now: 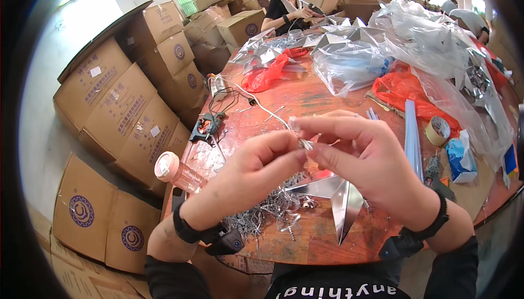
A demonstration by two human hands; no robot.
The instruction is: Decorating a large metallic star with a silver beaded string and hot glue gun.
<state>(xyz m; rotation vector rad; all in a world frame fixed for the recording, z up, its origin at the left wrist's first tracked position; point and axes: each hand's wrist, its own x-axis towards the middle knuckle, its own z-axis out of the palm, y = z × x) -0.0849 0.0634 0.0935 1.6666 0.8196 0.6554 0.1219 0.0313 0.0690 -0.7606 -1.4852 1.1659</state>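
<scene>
My left hand [266, 160] and my right hand [357, 149] meet above the red table, fingertips pinched together. Between them is a small, shiny, clear-looking piece [304, 143], too small to name. Just below my right hand lies a silver folded star [345, 211] with pointed arms; part of it is hidden by that hand. Crinkled silver shreds [251, 211] are heaped beneath my left hand and forearm. A pink-capped clear bottle [177, 172] lies tilted beside my left forearm.
Stacked cardboard boxes [123, 116] line the left. A black tool with a cable [207, 127] lies at the table's left edge. To the right are clear sticks [412, 140], a tape roll [438, 131] and a blue-white packet [462, 160]. Plastic bags [352, 64] and a seated person [289, 9] are farther back.
</scene>
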